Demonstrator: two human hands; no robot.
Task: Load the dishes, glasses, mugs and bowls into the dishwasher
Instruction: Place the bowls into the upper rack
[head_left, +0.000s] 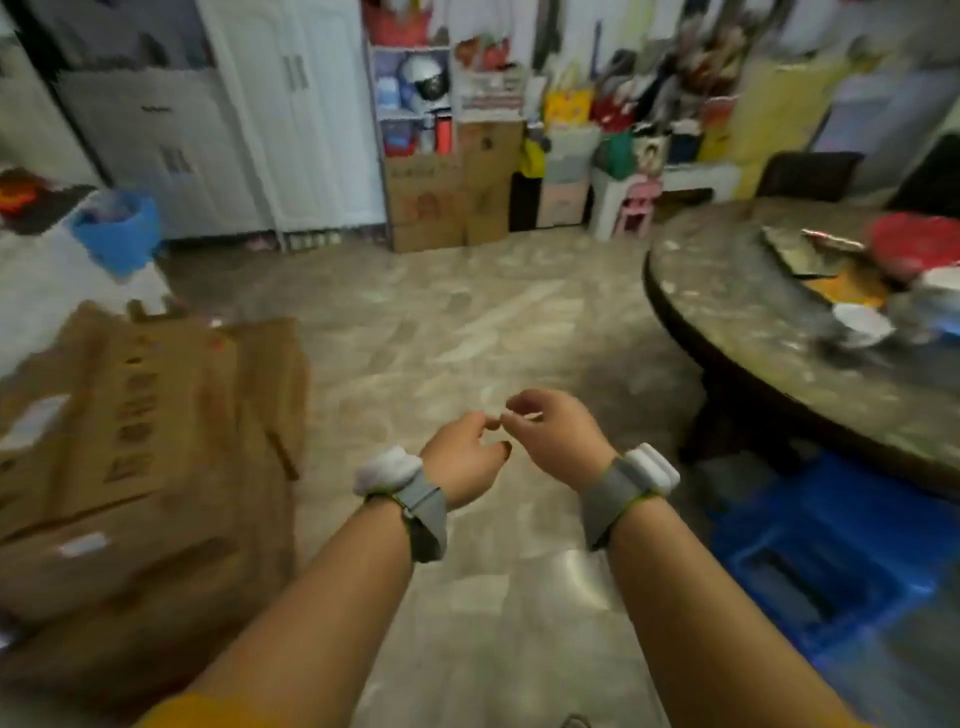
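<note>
Both hands empty: left hand (464, 457) and right hand (550, 434) loosely curled, fingertips nearly meeting. White ceramic bowl (860, 323) lies on round marble-topped table (727, 291), forward-right of the hands; the right hand is nearer. No dishwasher visible.

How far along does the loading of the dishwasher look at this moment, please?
Nothing looks done: no dishwasher is in view. The left hand and right hand hold no dishes, fingertips meeting over the floor. A white bowl and other blurred items still sit on the round table.
</note>
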